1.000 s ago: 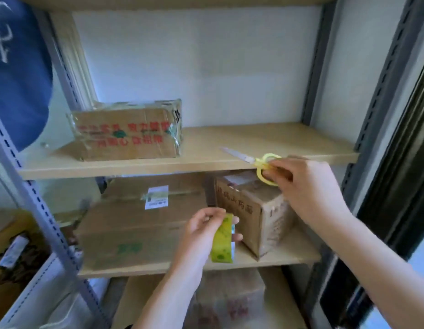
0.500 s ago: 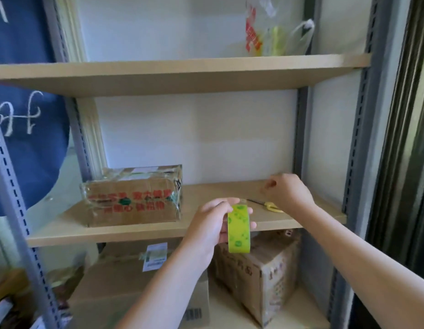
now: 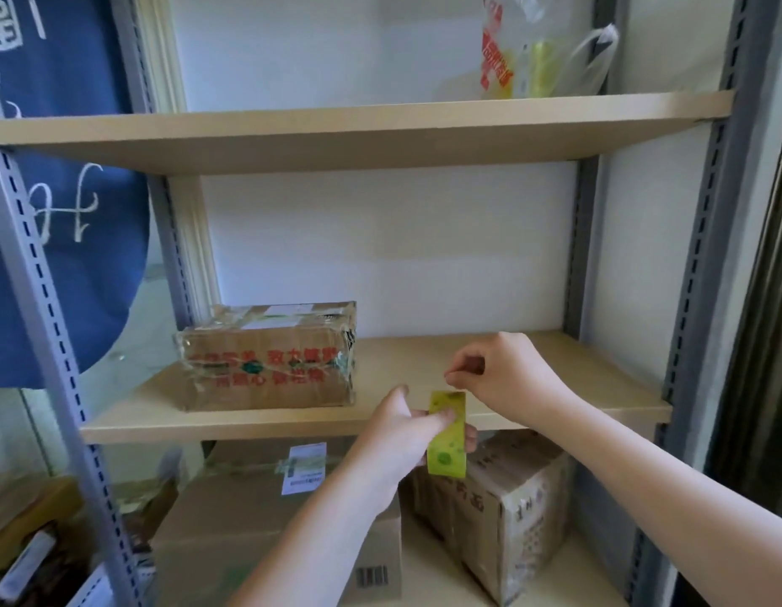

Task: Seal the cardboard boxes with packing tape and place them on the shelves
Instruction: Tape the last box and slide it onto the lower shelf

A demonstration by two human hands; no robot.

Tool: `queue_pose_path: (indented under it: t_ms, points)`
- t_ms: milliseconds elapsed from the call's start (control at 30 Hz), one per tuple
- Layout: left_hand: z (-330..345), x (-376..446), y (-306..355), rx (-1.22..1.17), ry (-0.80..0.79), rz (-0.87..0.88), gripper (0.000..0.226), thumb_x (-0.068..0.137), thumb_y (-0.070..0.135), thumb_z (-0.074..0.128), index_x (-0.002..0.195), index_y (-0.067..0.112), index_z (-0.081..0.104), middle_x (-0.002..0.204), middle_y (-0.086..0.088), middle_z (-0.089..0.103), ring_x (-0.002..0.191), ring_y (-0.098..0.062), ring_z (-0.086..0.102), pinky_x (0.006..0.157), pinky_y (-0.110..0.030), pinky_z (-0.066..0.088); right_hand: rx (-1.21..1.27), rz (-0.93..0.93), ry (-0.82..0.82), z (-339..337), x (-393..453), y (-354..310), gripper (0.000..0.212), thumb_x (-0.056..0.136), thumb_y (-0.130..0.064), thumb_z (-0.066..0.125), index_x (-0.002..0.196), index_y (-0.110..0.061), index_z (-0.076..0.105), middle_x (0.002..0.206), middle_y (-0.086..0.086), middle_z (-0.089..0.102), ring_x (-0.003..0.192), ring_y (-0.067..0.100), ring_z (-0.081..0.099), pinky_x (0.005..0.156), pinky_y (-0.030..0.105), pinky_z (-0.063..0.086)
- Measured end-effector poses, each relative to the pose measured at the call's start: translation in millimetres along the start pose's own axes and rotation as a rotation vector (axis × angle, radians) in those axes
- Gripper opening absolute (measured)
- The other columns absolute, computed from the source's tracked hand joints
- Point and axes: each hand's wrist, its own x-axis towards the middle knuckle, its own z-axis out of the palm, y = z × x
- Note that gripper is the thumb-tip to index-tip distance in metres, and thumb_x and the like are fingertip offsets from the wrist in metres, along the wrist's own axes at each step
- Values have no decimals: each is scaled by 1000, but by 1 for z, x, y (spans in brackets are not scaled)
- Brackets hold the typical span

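The yellow-green tape roll [image 3: 447, 433] is standing on edge in front of the middle shelf [image 3: 258, 424], and the left hand [image 3: 404, 435] is gripping it, thumb pressing on its outer face. Just above it the right hand [image 3: 501, 374] is pinching thumb and forefinger together right at the roll's top edge, though what they are nipping is too small to tell. A taped cardboard box [image 3: 269, 357] is sitting on that shelf to the left, two more boxes [image 3: 503, 506] are resting below, and a plastic bag [image 3: 542, 50] is sitting on the top shelf.
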Motion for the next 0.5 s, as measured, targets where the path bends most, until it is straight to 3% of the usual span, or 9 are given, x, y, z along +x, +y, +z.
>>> queue_pose_path:
  t_ms: [67, 167, 233, 333, 500]
  points:
    - [4, 4, -14, 23, 48, -37, 59, 97, 24, 64, 144, 5, 33, 75, 1, 77, 75, -17, 75, 79, -36, 60, -2, 11, -5, 7, 5, -1, 5, 84, -22, 74, 83, -20, 78, 76, -10, 72, 70, -2, 61, 60, 3, 41]
    - [13, 12, -37, -19, 128, -96, 36, 102, 30, 53, 116, -3, 52, 74, -14, 75, 59, -23, 71, 56, -29, 60, -5, 24, -28, 25, 13, 2, 5, 84, -21, 73, 80, -21, 77, 75, -10, 72, 72, 5, 63, 59, 4, 40]
    - [17, 23, -51, 10, 151, -97, 38, 102, 33, 52, 112, -3, 57, 72, -15, 74, 59, -25, 72, 57, -31, 60, -9, 68, -49, 36, 19, 11, 5, 83, -20, 73, 79, -20, 77, 76, -8, 73, 74, 7, 63, 58, 4, 38]
    - [18, 40, -64, 48, 196, -93, 38, 101, 36, 53, 108, -1, 61, 71, -14, 75, 66, -29, 74, 70, -43, 63, 31, 139, -94, 47, 29, 27, 2, 81, -19, 77, 79, -19, 78, 77, -7, 73, 74, 5, 63, 58, 3, 39]
    - [18, 59, -80, -17, 242, -137, 31, 102, 31, 53, 108, 1, 58, 70, -16, 74, 59, -26, 72, 62, -37, 62, -77, 85, -124, 65, 36, 34, 3, 82, -21, 76, 83, -18, 78, 79, -7, 70, 75, 7, 59, 70, 18, 44]
